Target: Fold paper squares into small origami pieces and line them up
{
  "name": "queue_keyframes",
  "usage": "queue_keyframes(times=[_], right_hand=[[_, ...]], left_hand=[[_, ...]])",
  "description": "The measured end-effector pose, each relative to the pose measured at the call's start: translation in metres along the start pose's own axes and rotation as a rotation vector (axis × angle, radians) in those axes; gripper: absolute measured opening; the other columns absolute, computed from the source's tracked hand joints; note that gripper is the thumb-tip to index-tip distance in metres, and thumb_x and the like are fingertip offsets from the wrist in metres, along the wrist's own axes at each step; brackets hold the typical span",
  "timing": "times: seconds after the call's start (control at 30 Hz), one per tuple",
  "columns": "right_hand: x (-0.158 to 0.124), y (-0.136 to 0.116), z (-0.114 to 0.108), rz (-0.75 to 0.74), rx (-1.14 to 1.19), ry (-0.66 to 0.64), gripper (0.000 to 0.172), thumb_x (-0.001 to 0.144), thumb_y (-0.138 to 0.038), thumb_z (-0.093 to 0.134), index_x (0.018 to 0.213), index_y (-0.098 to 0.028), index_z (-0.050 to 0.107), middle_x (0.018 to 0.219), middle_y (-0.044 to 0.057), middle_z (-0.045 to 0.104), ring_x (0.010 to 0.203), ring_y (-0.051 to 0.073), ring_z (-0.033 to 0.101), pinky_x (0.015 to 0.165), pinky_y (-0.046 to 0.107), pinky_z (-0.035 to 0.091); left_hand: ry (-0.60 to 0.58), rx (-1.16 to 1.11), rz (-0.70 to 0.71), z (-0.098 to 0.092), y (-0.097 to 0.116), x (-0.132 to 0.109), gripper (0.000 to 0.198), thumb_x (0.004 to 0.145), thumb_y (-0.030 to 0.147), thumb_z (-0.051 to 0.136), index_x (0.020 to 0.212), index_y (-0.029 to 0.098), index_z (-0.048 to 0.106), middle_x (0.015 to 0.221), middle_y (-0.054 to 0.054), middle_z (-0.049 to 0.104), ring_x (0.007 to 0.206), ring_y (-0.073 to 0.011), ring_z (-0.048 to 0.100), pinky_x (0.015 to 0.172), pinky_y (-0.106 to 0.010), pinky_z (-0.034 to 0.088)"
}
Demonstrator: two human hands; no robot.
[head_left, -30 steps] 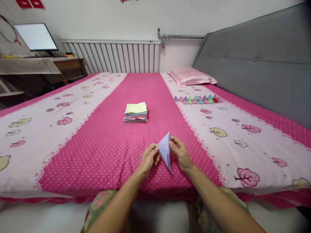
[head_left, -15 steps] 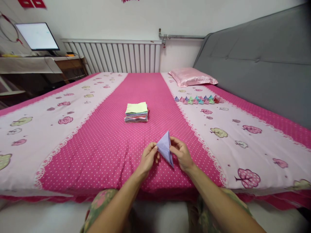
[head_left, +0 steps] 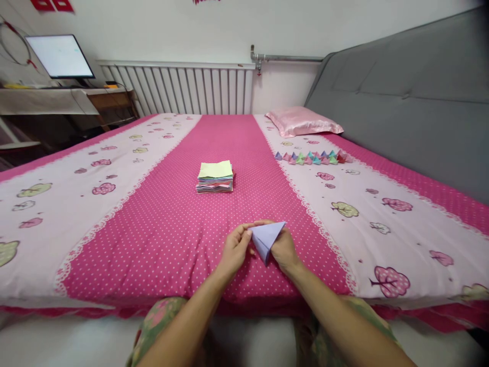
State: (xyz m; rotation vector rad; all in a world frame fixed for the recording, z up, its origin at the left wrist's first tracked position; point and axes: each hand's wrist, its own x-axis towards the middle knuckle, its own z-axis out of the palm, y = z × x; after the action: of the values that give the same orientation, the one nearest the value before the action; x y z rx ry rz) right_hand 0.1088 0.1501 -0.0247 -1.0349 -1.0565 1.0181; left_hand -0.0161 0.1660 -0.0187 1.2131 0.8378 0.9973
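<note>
A folded sheet of purple paper (head_left: 266, 238), shaped like a triangle with one corner pointing down, is held over the near part of the bed. My left hand (head_left: 236, 247) pinches its left corner between thumb and fingers. Behind the paper, my right hand (head_left: 286, 250) supports its right side, and most of those fingers are hidden. Farther off, to the left of my hands, lies a stack of coloured paper (head_left: 214, 177) with a pale yellow sheet on top.
Rows of small folded paper pieces (head_left: 314, 157) in several colours lie at the right. Behind them is a pink pillow (head_left: 303, 121), near the grey headboard (head_left: 412, 97). A radiator (head_left: 183, 89) lines the wall; a monitor (head_left: 60, 57) stands on the desk at left.
The purple paper has turned, so its upper corner now points right instead of up. My right hand has shifted from the paper's right edge to behind it.
</note>
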Motion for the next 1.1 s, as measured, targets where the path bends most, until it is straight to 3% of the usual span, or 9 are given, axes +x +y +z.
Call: queue_keyframes(times=[0.1, 0.17, 0.3, 0.4, 0.47, 0.67, 0.8, 0.93, 1.1], right_hand=[[-0.001, 0.002, 0.001, -0.115, -0.100, 0.076, 0.016, 0.064, -0.019, 0.066, 0.079, -0.019, 0.069, 0.086, 0.005, 0.069, 0.079, 0.019, 0.063, 0.071, 0.031, 0.050], [-0.001, 0.003, 0.000, -0.156, -0.174, 0.141, 0.013, 0.064, -0.018, 0.064, 0.076, -0.020, 0.069, 0.088, 0.005, 0.068, 0.082, 0.020, 0.062, 0.075, 0.033, 0.048], [-0.005, 0.006, -0.001, -0.192, -0.296, 0.262, 0.013, 0.062, -0.016, 0.061, 0.073, -0.021, 0.067, 0.084, 0.004, 0.067, 0.078, 0.020, 0.061, 0.074, 0.033, 0.048], [-0.009, 0.006, -0.001, -0.216, -0.376, 0.303, 0.014, 0.061, -0.014, 0.058, 0.071, -0.020, 0.065, 0.078, 0.003, 0.065, 0.073, 0.019, 0.060, 0.068, 0.031, 0.047], [-0.011, 0.005, 0.000, -0.225, -0.424, 0.295, 0.014, 0.062, -0.014, 0.057, 0.072, -0.020, 0.065, 0.075, 0.003, 0.064, 0.071, 0.019, 0.059, 0.066, 0.030, 0.046], [-0.011, 0.002, 0.000, -0.185, -0.436, 0.231, 0.026, 0.063, -0.010, 0.052, 0.082, -0.020, 0.067, 0.079, 0.003, 0.068, 0.072, 0.019, 0.061, 0.068, 0.030, 0.047], [-0.005, 0.001, -0.003, -0.145, -0.374, 0.138, 0.032, 0.065, -0.011, 0.052, 0.091, -0.020, 0.069, 0.088, 0.004, 0.070, 0.077, 0.019, 0.063, 0.074, 0.033, 0.048], [0.002, 0.000, -0.008, -0.114, -0.217, 0.027, 0.038, 0.063, -0.007, 0.048, 0.089, -0.023, 0.071, 0.095, 0.003, 0.070, 0.091, 0.019, 0.062, 0.085, 0.035, 0.045], [0.007, -0.006, -0.012, 0.009, -0.099, -0.039, 0.034, 0.060, -0.009, 0.051, 0.082, -0.023, 0.072, 0.105, 0.004, 0.067, 0.103, 0.021, 0.058, 0.089, 0.038, 0.042]], left_hand=[[-0.043, -0.017, -0.032, 0.001, -0.001, -0.002, 0.043, 0.078, 0.042, 0.056, 0.111, 0.014, 0.058, 0.087, -0.007, 0.065, 0.059, -0.0096, 0.056, 0.054, -0.022, 0.046], [-0.048, -0.057, -0.042, 0.002, -0.001, -0.004, 0.048, 0.077, 0.040, 0.058, 0.118, 0.016, 0.054, 0.099, -0.009, 0.064, 0.077, -0.0136, 0.060, 0.067, -0.024, 0.048], [-0.085, -0.112, -0.056, 0.007, 0.000, -0.009, 0.073, 0.068, 0.035, 0.069, 0.133, 0.018, 0.039, 0.124, -0.012, 0.054, 0.111, -0.0210, 0.051, 0.093, -0.032, 0.039], [-0.096, -0.013, -0.031, 0.011, -0.004, -0.012, 0.096, 0.058, 0.030, 0.077, 0.139, 0.017, 0.026, 0.132, -0.015, 0.046, 0.118, -0.0252, 0.046, 0.099, -0.037, 0.036], [-0.070, 0.084, -0.002, 0.013, -0.008, -0.013, 0.100, 0.057, 0.029, 0.077, 0.139, 0.016, 0.023, 0.132, -0.016, 0.045, 0.119, -0.0267, 0.045, 0.100, -0.039, 0.035], [-0.021, 0.195, 0.042, 0.012, -0.011, -0.014, 0.065, 0.078, 0.029, 0.057, 0.136, 0.015, 0.032, 0.138, -0.013, 0.040, 0.125, -0.0232, 0.039, 0.106, -0.039, 0.026], [0.023, 0.203, 0.106, 0.006, -0.005, -0.011, 0.054, 0.078, 0.018, 0.051, 0.131, 0.017, 0.041, 0.141, -0.009, 0.036, 0.130, -0.0199, 0.032, 0.110, -0.036, 0.018], [0.021, 0.103, 0.122, 0.002, 0.001, -0.006, 0.046, 0.074, 0.012, 0.049, 0.119, 0.020, 0.056, 0.129, -0.005, 0.052, 0.122, -0.0197, 0.044, 0.107, -0.038, 0.025], [0.047, -0.058, 0.009, 0.000, 0.006, -0.003, 0.040, 0.071, 0.011, 0.049, 0.107, 0.020, 0.065, 0.116, -0.006, 0.062, 0.107, -0.0195, 0.055, 0.095, -0.034, 0.038]])
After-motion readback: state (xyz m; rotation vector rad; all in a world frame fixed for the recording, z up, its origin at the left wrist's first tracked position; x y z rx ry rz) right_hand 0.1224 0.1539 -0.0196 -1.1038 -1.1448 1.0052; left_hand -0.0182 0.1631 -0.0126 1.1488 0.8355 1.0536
